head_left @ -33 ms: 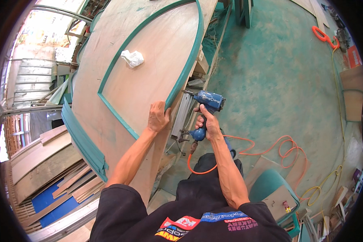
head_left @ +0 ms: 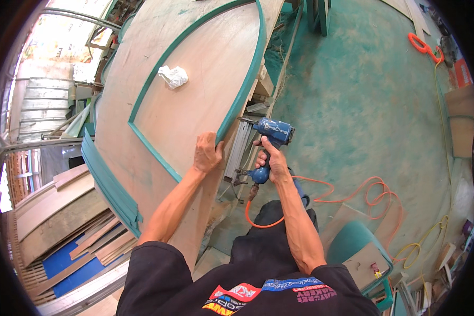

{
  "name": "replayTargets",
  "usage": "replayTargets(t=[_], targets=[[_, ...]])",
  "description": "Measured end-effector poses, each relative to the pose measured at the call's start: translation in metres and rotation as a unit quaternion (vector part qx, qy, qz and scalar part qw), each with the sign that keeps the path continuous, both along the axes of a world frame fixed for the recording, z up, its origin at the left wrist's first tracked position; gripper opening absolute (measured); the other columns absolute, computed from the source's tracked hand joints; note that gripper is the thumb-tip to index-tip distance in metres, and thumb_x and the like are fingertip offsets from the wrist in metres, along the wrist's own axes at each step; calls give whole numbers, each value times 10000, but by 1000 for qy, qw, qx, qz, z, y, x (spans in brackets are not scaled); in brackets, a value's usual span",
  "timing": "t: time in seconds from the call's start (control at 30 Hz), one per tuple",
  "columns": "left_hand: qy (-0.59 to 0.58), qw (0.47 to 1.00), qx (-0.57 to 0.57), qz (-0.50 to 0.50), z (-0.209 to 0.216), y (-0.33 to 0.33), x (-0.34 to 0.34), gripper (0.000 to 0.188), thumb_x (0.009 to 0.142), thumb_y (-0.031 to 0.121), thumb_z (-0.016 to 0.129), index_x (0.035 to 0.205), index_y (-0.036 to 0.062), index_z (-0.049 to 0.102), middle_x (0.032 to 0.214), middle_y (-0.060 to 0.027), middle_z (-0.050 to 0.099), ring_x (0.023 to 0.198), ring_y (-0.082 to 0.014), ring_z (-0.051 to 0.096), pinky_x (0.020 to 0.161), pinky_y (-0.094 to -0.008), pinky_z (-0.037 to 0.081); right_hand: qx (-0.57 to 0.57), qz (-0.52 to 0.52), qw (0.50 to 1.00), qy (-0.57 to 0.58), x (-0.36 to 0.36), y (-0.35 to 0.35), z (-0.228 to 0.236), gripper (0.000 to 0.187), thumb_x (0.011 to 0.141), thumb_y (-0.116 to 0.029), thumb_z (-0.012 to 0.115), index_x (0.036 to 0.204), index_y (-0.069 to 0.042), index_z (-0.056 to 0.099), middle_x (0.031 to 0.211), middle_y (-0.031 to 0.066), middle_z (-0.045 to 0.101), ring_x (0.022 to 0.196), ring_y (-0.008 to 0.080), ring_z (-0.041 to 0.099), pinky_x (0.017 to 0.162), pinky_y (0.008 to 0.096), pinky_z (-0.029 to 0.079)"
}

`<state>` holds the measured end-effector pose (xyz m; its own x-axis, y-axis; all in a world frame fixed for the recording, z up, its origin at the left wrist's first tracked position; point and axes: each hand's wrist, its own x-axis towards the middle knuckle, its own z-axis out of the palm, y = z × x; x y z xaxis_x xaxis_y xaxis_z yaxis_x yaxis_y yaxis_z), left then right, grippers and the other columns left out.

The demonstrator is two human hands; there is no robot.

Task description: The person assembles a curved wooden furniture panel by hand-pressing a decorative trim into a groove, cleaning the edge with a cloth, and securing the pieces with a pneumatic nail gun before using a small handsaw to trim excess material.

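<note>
Barely anything has moved since the earlier frame: both hands and the blue nail gun (head_left: 275,131) keep their places. That gun stands beside the tabletop's (head_left: 116,100) right edge, its nose turned left toward the green strip (head_left: 240,100); whether the nose touches anything, I cannot tell. Closed around its handle, the right hand (head_left: 273,159) has its thumb up near the gun's body, on a forearm slanting up and leftward; the handle hides part of the fingers. Farther left, the left hand (head_left: 207,154) rests knuckles up over the strip's near end, fingers curled under; their tips are hidden, so how firmly they grip is unclear. This strip edges a pale pointed panel (head_left: 216,68), cut off at the top, bearing a crumpled white wad (head_left: 174,77). An orange hose (head_left: 260,225) passes out of sight behind the right forearm.
</note>
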<state>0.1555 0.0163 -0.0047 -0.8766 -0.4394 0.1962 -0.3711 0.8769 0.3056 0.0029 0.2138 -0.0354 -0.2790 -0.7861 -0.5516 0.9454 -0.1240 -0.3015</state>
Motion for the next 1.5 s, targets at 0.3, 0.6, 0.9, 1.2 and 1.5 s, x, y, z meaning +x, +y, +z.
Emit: replayTargets(t=[0.3,0.6,0.9,1.2,1.5], targets=[[-1,1000,13,-2,-2,-1,-3,289,865,82,744,1058,-8,549,944,-247,599,898,-468,572,816,-531,456,25,-32,998,37,10,-16,-11,403,967,-415,749,1042,-30,658,611,-39,467,517,98,498,518,295,472],[4,1000,15,1,-4,-1,-4,270,859,72,736,1028,-27,551,934,-253,591,884,-463,569,801,-526,448,16,-44,999,-6,23,-18,-20,390,965,-402,754,1050,-33,659,605,-40,465,513,97,498,515,298,471],[9,1000,19,7,-8,-1,-5,240,877,68,726,1007,-23,547,912,-246,590,867,-454,573,813,-520,447,20,-74,997,-7,33,-22,-19,383,958,-367,771,1110,-32,662,604,-45,471,503,97,499,498,295,463],[-4,1000,1,-2,-3,4,-11,230,877,55,716,1006,-24,543,911,-256,592,887,-459,574,796,-527,449,39,-67,997,-1,34,-21,-20,409,971,-393,756,1127,-32,647,613,-48,457,517,95,490,525,303,464],[-9,1000,3,10,-6,0,-3,233,881,68,709,1001,-25,532,903,-263,579,880,-467,564,804,-539,441,34,-47,998,4,46,-21,-20,403,977,-402,745,1118,-43,630,609,-47,450,512,97,484,530,309,460]])
